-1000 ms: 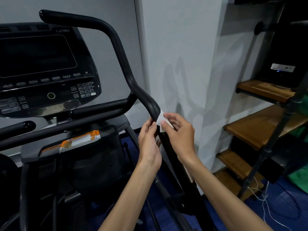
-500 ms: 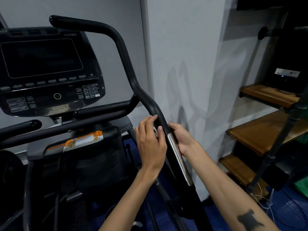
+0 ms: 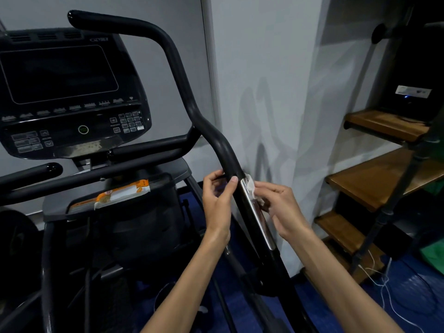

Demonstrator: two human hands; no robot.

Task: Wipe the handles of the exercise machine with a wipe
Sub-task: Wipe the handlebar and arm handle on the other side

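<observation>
My right hand pinches crumpled white wipe against right side of long curved black handle bar, at top of silver metal strip. My left hand curls round bar from other side, thumb on front. Black console with dark screen to left. Orange-and-white wipe packet on grey tray below console. Wooden shelves on black pipe frame to right. White cable on blue floor.
</observation>
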